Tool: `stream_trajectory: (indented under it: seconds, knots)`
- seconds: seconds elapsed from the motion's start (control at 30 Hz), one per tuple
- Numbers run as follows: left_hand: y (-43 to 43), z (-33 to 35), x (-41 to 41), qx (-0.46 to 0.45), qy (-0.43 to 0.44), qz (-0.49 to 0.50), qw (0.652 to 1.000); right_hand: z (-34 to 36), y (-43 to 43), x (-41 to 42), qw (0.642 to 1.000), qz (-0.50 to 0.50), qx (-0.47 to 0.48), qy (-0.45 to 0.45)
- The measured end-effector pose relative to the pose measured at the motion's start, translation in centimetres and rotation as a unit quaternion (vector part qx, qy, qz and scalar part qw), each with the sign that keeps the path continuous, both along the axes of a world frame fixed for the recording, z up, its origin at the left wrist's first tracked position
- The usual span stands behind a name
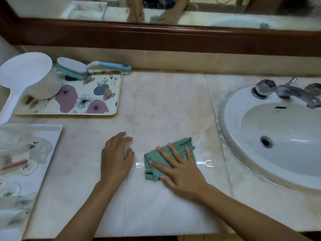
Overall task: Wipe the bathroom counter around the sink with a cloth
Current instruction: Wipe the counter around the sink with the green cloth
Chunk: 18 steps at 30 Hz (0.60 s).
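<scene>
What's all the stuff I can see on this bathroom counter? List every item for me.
cloth: one, green, crumpled on the counter left of the sink
counter: one, pale marble, wet near the cloth
sink: one, white, at right
tap: one, chrome, behind the basin
floral tray: one, cream with mauve flowers, back left
water dipper: one, white, on the floral tray
scrub brush: one, white and teal, at the tray's back edge
white tray: one, far left, holding clear glassware
mirror: one, brown-framed, above
left hand: flat on the counter
right hand: pressing the cloth
</scene>
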<state>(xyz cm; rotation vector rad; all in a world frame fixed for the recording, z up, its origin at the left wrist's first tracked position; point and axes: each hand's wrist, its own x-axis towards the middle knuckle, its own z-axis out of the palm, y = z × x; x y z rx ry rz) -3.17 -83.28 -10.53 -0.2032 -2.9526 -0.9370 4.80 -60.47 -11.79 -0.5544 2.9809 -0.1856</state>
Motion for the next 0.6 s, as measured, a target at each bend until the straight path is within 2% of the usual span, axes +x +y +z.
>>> stream_trajectory:
  seconds: [0.13, 0.2, 0.4, 0.6]
  knots:
    - [2.7, -0.4, -2.7, -0.036, 0.03, -0.025, 0.999, 0.2, 2.0, -5.2, 0.99, -0.138, -0.009, -0.039]
    - [3.9, -0.8, -4.4, -0.04, 0.036, -0.033, 0.998, 0.2, 1.4, -7.4, 0.984, -0.172, -0.02, -0.039]
    - [5.2, -2.1, -5.5, -0.081, 0.033, -0.025, 0.996, 0.2, 1.3, -14.7, 0.994, -0.096, -0.032, -0.046]
    - [5.4, -2.2, -5.6, -0.08, 0.046, -0.019, 0.996, 0.4, 2.8, -25.6, 0.991, -0.117, -0.032, -0.061]
